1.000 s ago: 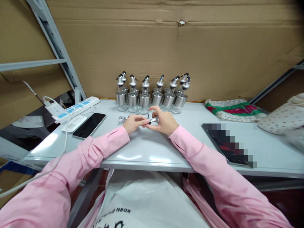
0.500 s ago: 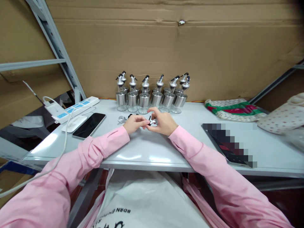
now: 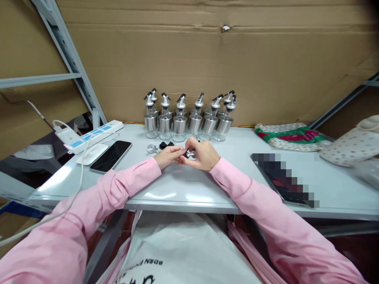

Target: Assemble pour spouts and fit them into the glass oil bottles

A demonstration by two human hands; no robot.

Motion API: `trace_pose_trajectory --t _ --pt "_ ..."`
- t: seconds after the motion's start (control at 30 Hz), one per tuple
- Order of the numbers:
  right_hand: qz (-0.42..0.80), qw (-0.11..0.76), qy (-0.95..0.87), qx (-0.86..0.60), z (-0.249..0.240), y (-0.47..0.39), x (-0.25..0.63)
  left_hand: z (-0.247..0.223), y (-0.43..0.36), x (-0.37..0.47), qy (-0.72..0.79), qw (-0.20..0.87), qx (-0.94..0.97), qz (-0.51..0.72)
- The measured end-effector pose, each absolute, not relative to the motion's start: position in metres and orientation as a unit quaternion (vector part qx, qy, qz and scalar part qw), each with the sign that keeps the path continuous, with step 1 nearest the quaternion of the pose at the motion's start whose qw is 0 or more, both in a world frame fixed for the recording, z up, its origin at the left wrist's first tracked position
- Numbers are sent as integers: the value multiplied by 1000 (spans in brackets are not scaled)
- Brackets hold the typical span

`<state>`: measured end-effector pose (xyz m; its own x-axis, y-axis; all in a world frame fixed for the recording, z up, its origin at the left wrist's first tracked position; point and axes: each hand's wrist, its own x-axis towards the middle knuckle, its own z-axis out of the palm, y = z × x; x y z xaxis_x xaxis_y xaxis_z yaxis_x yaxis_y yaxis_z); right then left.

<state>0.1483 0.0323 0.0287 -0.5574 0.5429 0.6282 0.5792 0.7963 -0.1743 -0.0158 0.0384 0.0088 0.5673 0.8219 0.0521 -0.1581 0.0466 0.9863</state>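
Between my two hands is a small silver-and-black pourer spout (image 3: pixel 191 156), partly covered by fingers. My left hand (image 3: pixel 168 157) pinches its black end from the left. The thumb and index finger of my right hand (image 3: pixel 204 154) are curled round it from the other side. A loose silver spout piece (image 3: pixel 152 148) lies on the table just left of my left hand, with small black stoppers (image 3: pixel 162 145) beside it. Behind my hands stand several glass oil bottles (image 3: pixel 180 125) with steel sleeves, topped with similar silver-and-black pourers.
On the left of the white table (image 3: pixel 189 183) are a phone (image 3: pixel 111 156), a white charger (image 3: pixel 92 154) and a power strip (image 3: pixel 94 136). At right lie a dark flat item (image 3: pixel 281 181), partly pixelated, a patterned cloth (image 3: pixel 293 136) and a dotted item (image 3: pixel 349 144). Cardboard (image 3: pixel 189 59) stands behind.
My right index finger has bent down closer onto the spout, and my right hand has shifted slightly. The black stoppers beside my left hand show more fully. The bottles have stayed put.
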Motion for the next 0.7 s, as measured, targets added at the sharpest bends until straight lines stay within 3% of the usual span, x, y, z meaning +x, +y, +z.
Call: trace_pose_trajectory --t 0.7 --pt "-3 326 -891 -316 32 31 148 14 36 -19 271 706 548 358"
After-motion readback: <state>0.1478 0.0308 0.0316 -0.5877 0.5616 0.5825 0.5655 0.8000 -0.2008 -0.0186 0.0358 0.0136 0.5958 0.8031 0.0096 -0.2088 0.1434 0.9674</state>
